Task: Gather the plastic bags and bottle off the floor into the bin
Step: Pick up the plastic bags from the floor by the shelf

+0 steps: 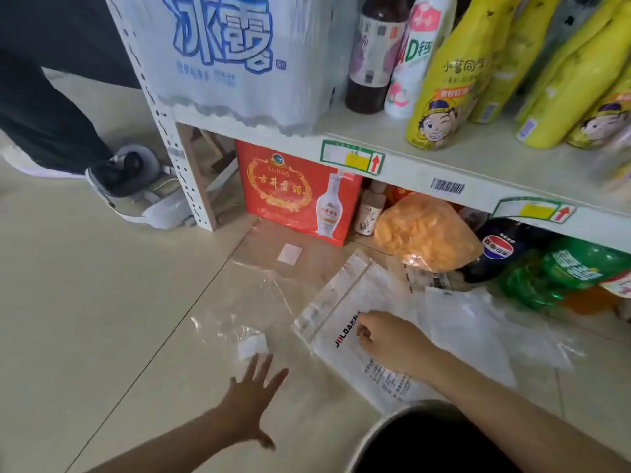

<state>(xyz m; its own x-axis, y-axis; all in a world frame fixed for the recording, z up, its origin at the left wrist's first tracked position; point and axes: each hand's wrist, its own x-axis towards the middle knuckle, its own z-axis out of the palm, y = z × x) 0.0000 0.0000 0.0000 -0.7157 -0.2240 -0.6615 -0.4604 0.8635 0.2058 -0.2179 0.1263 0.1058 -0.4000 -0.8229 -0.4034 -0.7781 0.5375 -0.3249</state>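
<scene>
While the right hand [389, 343] pinched the printed bag [345, 322], the left hand [254, 392] lay splayed, empty. At its twelve o'clock, the clear bag [246, 322] looked slick; it might slip.

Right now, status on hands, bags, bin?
Left hand open, reaching for clear bag. Right hand pinching printed bag on floor. Bin at bottom edge, no bags seen inside. Nothing blocking.

Beige tiled floor [85, 302] — white shop shelving [403, 165] above.
</scene>
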